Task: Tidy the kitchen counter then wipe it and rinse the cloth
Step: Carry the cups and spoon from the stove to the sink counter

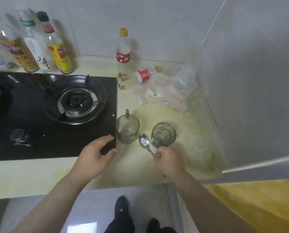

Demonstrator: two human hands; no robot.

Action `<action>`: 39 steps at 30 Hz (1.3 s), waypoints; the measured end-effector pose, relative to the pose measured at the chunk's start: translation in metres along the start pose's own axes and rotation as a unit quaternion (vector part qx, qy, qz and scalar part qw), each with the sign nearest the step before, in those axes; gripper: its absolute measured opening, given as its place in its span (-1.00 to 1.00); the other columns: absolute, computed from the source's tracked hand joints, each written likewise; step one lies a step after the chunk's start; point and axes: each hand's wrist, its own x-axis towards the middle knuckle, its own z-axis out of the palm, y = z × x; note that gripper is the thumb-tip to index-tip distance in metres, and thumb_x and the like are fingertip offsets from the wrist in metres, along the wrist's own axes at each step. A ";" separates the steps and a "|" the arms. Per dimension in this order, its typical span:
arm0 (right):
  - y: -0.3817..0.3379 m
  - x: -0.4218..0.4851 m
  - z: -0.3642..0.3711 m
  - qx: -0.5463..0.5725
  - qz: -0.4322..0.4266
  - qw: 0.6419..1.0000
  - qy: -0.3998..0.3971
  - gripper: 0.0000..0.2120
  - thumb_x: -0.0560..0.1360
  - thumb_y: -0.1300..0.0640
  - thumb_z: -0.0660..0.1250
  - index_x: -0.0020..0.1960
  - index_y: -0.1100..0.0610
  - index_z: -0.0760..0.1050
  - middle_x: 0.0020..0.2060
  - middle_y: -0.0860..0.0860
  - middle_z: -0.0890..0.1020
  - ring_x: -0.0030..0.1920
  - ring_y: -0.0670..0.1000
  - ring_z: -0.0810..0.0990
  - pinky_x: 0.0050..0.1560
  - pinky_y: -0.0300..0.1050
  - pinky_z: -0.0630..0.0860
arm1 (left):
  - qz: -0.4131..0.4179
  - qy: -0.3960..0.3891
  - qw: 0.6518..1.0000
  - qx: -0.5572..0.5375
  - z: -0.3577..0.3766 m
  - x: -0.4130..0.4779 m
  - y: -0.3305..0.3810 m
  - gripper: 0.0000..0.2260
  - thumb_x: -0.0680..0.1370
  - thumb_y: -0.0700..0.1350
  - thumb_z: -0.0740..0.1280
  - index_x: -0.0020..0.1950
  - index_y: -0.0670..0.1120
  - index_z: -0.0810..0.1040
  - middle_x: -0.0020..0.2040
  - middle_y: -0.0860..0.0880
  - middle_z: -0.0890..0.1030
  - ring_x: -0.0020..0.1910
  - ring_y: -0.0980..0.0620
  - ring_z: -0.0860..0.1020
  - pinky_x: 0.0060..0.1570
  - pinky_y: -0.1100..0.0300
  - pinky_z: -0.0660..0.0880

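Shoes [122,207] nearest, dark, on the pale floor below the surface's front edge; the second shoe is cut off by the frame's bottom edge.

Right grip [169,163]: fingers curled round the handle of a metal spoon [144,142]. The spoon runs up and left out of my fist, bowl facing up and away from me. The bowl sits between the two glasses, just beside the right one. The handle's end is hidden inside my fingers. Cannot tell whether the bowl rests on the surface [187,148] or is held above it.

Left grip [93,158]: open, fingers loosely spread, holding nothing, over the near right corner of the black stove [39,115]. Touching the glass top or hovering: cannot tell.

Glass mug [127,129] stands upright against the stove's right edge, handle on its far side. Second glass [164,134] stands to its right, walls smeared with pale residue; its near base meets my right knuckles in view.

Further back: one clear bottle [123,52] upright at the wall, yellow cap, red label. Another bottle [137,78] lies on its side before it. A crumpled clear plastic bag [170,91] covers the lying bottle's neck end; bag contents not readable.

Row of bottles [31,44] behind the stove is blurred, labels illegible, the leftmost cut off. Stove's left part is dark and cut off too. Surface looks stained yellowish.
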 end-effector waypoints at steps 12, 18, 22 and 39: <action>0.003 0.016 0.013 -0.078 -0.043 0.996 -0.014 -0.81 0.54 0.03 0.18 -0.17 0.04 0.50 -0.25 0.01 0.57 -0.20 0.09 0.55 -0.21 -0.12 0.48 | 0.010 0.009 1.000 -0.025 -0.004 0.018 0.002 -0.67 0.51 -0.13 0.38 0.27 0.00 0.54 0.30 0.13 0.49 0.31 0.18 0.40 0.35 0.18 0.31; 0.010 0.016 0.018 -0.063 -0.053 0.996 -0.032 -0.83 0.53 0.06 0.18 -0.16 0.06 0.49 -0.28 0.00 0.52 -0.23 0.08 0.51 -0.23 -0.11 0.45 | 0.010 0.015 1.000 -0.018 -0.002 0.021 0.006 -0.68 0.51 -0.15 0.38 0.27 -0.01 0.55 0.29 0.11 0.49 0.30 0.19 0.41 0.35 0.17 0.31; 0.012 0.018 0.021 -0.054 -0.063 0.996 -0.030 -0.85 0.54 0.07 0.18 -0.19 0.05 0.41 -0.32 -0.02 0.43 -0.24 0.07 0.43 -0.25 -0.13 0.37 | 0.013 0.012 1.000 -0.019 0.001 0.021 0.005 -0.69 0.52 -0.15 0.38 0.26 -0.02 0.56 0.31 0.08 0.50 0.33 0.18 0.39 0.36 0.20 0.28; 0.003 0.025 0.030 0.074 0.049 0.995 -0.040 -0.86 0.38 0.16 0.28 -0.20 0.16 0.61 -0.32 0.03 0.62 -0.27 0.08 0.56 -0.26 -0.13 0.49 | 0.000 0.016 1.000 -0.015 0.000 0.015 -0.001 -0.71 0.52 -0.14 0.36 0.24 -0.01 0.57 0.30 0.10 0.50 0.32 0.24 0.37 0.33 0.25 0.26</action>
